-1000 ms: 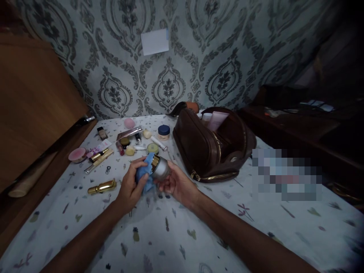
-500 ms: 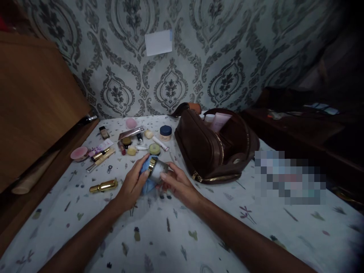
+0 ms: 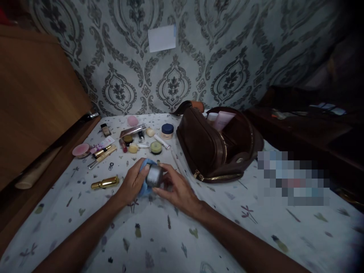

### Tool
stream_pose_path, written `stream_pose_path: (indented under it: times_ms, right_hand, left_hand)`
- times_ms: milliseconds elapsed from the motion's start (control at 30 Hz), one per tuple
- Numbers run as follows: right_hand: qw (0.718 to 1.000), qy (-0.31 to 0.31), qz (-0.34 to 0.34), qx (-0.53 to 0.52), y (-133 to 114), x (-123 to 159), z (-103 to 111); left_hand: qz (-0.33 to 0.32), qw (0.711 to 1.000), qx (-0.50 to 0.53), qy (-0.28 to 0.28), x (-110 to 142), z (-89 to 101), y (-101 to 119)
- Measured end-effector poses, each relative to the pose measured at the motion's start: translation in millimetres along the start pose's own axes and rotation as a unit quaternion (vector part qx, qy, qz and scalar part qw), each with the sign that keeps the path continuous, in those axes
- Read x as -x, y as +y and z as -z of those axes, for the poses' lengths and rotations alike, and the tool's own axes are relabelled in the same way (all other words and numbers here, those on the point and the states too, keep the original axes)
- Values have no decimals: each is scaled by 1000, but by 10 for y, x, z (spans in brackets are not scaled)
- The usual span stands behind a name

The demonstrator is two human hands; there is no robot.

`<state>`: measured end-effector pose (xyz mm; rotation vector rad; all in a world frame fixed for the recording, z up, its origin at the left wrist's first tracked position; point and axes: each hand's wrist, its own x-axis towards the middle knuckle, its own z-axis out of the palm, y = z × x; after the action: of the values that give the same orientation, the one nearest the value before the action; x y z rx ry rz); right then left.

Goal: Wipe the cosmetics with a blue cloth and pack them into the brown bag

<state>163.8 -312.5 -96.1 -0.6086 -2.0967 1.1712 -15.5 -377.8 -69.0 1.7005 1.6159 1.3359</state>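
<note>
Both hands meet over the patterned sheet (image 3: pixel 170 235) in the middle of the view. My left hand (image 3: pixel 131 184) is closed on a blue cloth (image 3: pixel 144 188) pressed against a silver jar (image 3: pixel 154 175). My right hand (image 3: pixel 178 191) grips that jar from the right, its fingers wrapped round the side. The jar's base faces the camera and its top is hidden. A gold bottle (image 3: pixel 104 183) lies just left of my left hand.
An open brown leather bag (image 3: pixel 210 149) with pink tubes inside stands to the right. Several small cosmetics lie behind the hands, among them a blue-lidded jar (image 3: pixel 167 131), a green-lidded pot (image 3: pixel 156 147) and a pink compact (image 3: pixel 80 150). A wooden board (image 3: pixel 36 98) rises at left.
The jar has turned in my hands: its gold collar, visible before, is now hidden and the base faces me. Both hands have dropped slightly lower, closer to the sheet.
</note>
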Motion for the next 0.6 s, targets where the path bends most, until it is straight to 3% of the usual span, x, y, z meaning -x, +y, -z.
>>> stream_pose_path:
  times_ms: [167, 267, 433, 600]
  right_hand:
    - [977, -8, 145, 158, -13, 34, 14]
    - [959, -12, 183, 215, 9, 38, 8]
    - [968, -5, 166, 186, 17, 30, 3]
    - [997, 8, 51, 65, -53, 5, 18]
  left_hand:
    - [64, 998, 28, 3, -41, 11, 35]
    - [87, 994, 57, -14, -72, 8, 54]
    - [98, 993, 65, -11, -60, -14, 21]
    - [72, 997, 28, 19, -6, -42, 4]
